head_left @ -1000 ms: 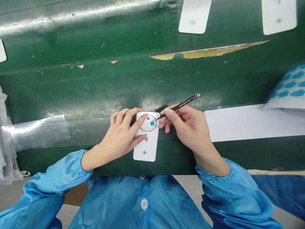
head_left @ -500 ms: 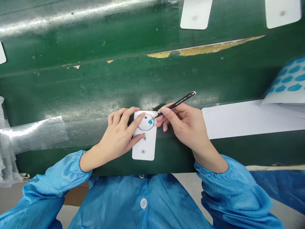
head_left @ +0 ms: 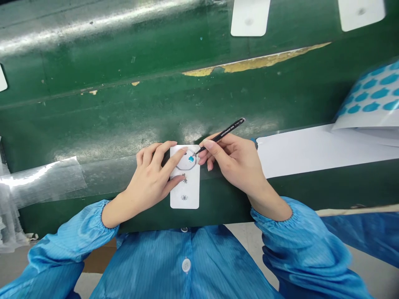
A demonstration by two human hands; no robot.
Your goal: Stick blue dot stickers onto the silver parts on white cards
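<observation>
A white card-like panel (head_left: 191, 191) with a thin octagon outline and small dark markings lies on the green table close to my body. My left hand (head_left: 152, 172) rests on its left side, fingers spread, with the thumb and index finger on the surface. The index fingertip partly covers a dark dot. My right hand (head_left: 235, 162) pinches black tweezers (head_left: 222, 133), slanting down to the left. Their tips touch a small blue round sticker (head_left: 190, 159) inside the octagon; whether it lies fully flat there I cannot tell.
At right, a curled sheet of blue round stickers (head_left: 370, 93) lies over white paper (head_left: 299, 151). Clear plastic film (head_left: 50, 180) is at left. White panels (head_left: 250, 18) stand farther back. A torn strip (head_left: 249, 64) runs along the green table (head_left: 109, 116).
The whole view has shifted slightly. My left index finger covers more of the dark dot than before. The tweezers' tips stay at the blue sticker, whose lower edge now looks lighter.
</observation>
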